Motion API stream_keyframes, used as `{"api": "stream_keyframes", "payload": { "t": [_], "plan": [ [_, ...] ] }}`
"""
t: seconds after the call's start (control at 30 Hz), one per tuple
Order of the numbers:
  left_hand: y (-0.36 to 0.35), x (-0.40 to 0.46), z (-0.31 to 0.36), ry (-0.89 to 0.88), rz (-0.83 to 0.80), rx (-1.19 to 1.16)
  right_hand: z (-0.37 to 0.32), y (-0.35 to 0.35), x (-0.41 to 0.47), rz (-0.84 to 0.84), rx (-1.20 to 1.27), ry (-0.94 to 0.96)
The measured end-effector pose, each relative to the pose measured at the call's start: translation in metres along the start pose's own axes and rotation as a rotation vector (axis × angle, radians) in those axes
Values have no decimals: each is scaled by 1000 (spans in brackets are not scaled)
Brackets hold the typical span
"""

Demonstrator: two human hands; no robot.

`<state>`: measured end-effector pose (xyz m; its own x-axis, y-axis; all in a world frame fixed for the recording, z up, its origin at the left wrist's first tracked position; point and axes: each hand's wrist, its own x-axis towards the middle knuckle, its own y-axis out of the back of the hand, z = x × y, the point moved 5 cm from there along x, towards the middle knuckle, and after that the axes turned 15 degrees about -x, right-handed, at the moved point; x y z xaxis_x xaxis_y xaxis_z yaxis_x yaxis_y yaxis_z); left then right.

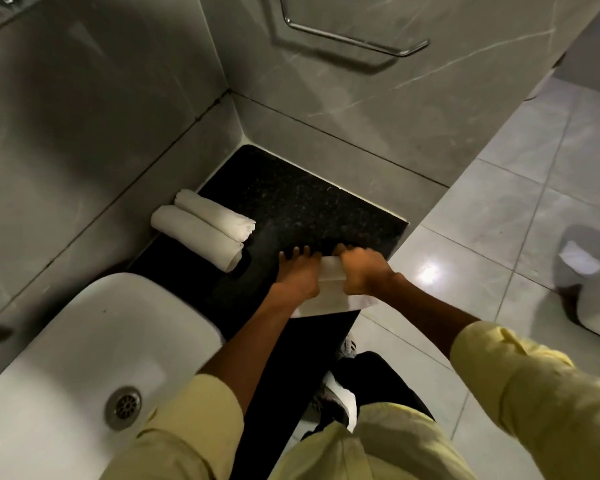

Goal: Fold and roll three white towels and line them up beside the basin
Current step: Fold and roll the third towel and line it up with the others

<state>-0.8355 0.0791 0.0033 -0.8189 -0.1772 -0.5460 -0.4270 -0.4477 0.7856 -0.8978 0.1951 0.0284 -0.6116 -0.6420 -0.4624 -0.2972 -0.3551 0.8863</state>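
Two rolled white towels [201,227] lie side by side on the black granite counter [302,206], against the left wall just behind the white basin [94,344]. A third white towel [329,292], folded into a long strip, lies at the counter's front edge with its near end hanging over. My left hand [297,277] presses flat on its left side, fingers spread onto the counter. My right hand [362,271] is curled over the towel's far end, gripping it. The towel's far end is hidden under both hands.
Grey marble walls enclose the counter at the back and left, with a chrome rail [354,39] on the back wall. A tiled floor [492,216] lies to the right, where a grey bin [586,278] with a white liner stands. The basin's drain [123,407] is at the lower left.
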Motion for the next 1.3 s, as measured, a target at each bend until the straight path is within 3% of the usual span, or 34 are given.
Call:
{"api": "stream_keyframes", "payload": {
  "t": [0.23,0.43,0.53,0.6,0.7,0.8,0.87,0.93,1.03,1.07,1.1,1.13,1.17,1.23,1.3],
  "plan": [
    [-54,-64,1,-144,371,5,-23,-55,-50,404,-152,36],
    [-76,-102,2,-211,472,27,-30,-80,-94,608,-118,129],
    [-53,-106,1,-203,513,-124,-23,-81,-99,731,-72,164],
    [-27,-89,-5,-148,426,-260,-16,-74,-95,754,-28,163],
    [-3,-48,-22,-107,120,-354,-5,-51,-79,631,96,175],
    [-10,-27,-17,-138,-261,-438,3,-32,-57,381,90,255],
    [-12,-21,-25,-144,-331,-465,5,-27,-41,230,54,369],
    [-9,-17,-32,-158,-311,-447,4,-23,-21,128,34,503],
    [-35,6,-33,7,-220,-351,6,-25,7,-33,74,601],
    [-43,7,-50,-17,-320,-285,5,-27,15,-57,63,624],
    [-54,19,-70,43,-299,-334,4,-31,21,-73,59,641],
    [-61,33,-82,-116,-229,-236,7,-36,24,-66,83,641],
    [-54,38,-74,-182,-230,-157,8,-41,35,-36,131,607],
    [-16,68,-85,-174,-55,-429,12,-38,63,-31,246,409],
    [32,68,-80,-278,180,-551,6,-24,91,-45,342,265]
  ]
}}
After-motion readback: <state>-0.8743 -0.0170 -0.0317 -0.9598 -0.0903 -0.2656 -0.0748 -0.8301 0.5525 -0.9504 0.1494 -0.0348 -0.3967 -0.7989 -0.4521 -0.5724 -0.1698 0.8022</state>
